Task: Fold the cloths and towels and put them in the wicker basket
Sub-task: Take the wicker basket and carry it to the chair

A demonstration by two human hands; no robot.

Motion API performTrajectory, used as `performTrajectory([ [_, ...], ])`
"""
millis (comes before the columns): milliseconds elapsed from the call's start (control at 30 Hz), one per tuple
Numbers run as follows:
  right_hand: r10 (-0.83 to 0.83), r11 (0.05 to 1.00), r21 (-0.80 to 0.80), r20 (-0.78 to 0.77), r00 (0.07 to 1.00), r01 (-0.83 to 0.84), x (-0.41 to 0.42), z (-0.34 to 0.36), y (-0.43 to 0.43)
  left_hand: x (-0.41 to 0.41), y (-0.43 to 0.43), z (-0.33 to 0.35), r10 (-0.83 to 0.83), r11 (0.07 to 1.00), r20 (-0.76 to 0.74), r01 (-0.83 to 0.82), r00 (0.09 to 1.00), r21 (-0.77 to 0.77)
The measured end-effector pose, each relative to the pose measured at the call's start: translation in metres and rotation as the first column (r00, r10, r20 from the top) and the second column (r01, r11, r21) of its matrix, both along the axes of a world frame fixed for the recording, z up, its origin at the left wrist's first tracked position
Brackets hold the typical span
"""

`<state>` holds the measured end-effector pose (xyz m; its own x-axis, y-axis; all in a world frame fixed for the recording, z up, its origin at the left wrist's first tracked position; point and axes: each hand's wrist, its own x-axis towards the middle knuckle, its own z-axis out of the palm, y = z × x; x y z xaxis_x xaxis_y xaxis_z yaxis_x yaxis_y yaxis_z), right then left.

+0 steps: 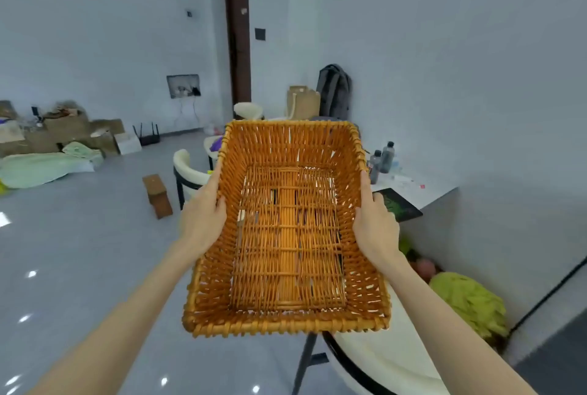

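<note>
Up close, a person's left hand (203, 219) and right hand (376, 229) each grip a long side of an orange-brown wicker basket (286, 321), rectangular, loosely woven with gaps and holding nothing, raised in the air above a white chair (390, 363).

Wicker basket (286, 328): one.
Grips: two, left grip (203, 219) and right grip (376, 226).
Dark bottles (376, 167): two, just right of basket's far corner.
White-cushioned chairs (185, 169): three plainly seen, one left of basket, one beyond, one beneath near edge.
Backpack (333, 92): one, beyond basket.
Paper bag (303, 103): one, beyond basket.
Router (147, 137): one, far left of basket.
Lime-green towel (467, 302): one, lower right of basket.
</note>
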<state>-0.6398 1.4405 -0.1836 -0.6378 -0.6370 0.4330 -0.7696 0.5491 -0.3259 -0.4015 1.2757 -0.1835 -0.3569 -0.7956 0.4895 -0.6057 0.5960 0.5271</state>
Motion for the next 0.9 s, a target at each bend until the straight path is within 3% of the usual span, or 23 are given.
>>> performTrajectory([
  [367, 0.256, 0.966, 0.033, 0.007, 0.967, -0.256, 0.119, -0.004, -0.245, 0.152, -0.193, -0.014, 0.246, 0.969, 0.007, -0.246, 0.969, 0.015],
  [900, 0.473, 0.88, 0.043, -0.002, 0.881, -0.472, 0.242, -0.006, -0.673, 0.291, -0.552, -0.008, 0.433, 0.901, 0.01, -0.433, 0.901, 0.005],
])
